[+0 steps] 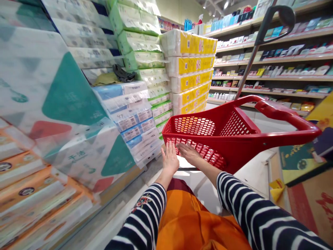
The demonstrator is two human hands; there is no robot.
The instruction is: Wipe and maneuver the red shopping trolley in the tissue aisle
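A red plastic shopping cart (241, 139) with honeycomb holes in its walls stands sideways just ahead of me, its push handle pointing right. My left hand (170, 160) is open at the cart's left end, fingers stretched upward near the lower wall. Beside it, my right hand (191, 154) lies open with its fingers extended toward the same perforated wall. Neither hand grasps anything. Whether the palms press on the cart or only hover close to it, I cannot tell. Little of the cart's inside shows past its rim.
Stacked tissue packs (136, 121) line the left, with a dark and olive cloth item (114, 76) on top. Yellow-and-white packs (192, 66) rise behind the cart. A pole with a black loop handle (275, 26) slants up behind it. Product shelves (273, 60) and printed boxes (304, 156) flank the right.
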